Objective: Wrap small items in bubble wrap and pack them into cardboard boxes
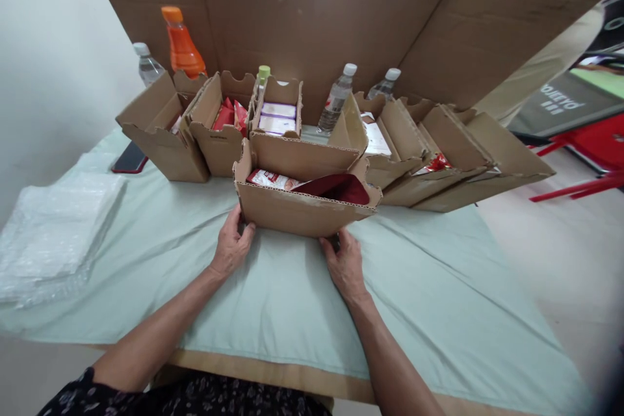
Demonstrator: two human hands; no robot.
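Observation:
An open-topped cardboard box (302, 213) stands at the middle of the cloth-covered table, in front of a row of similar boxes. Inside it lie a white and red packet (272, 180) and a dark red item (346, 188) whose kind I cannot make out. At the box's lower left corner, my left hand (233, 247) holds the side, thumb toward the front and fingers partly hidden. My right hand (345, 263) grips the lower right end in the same way.
Behind are boxes with red packets (225, 116) and purple-white packs (277, 118), an orange bottle (184, 49) and a clear bottle (336, 101). Bubble wrap (58, 221) and a phone (129, 158) lie left. A tall cardboard panel (312, 13) closes the back; a red chair frame (585, 175) is right.

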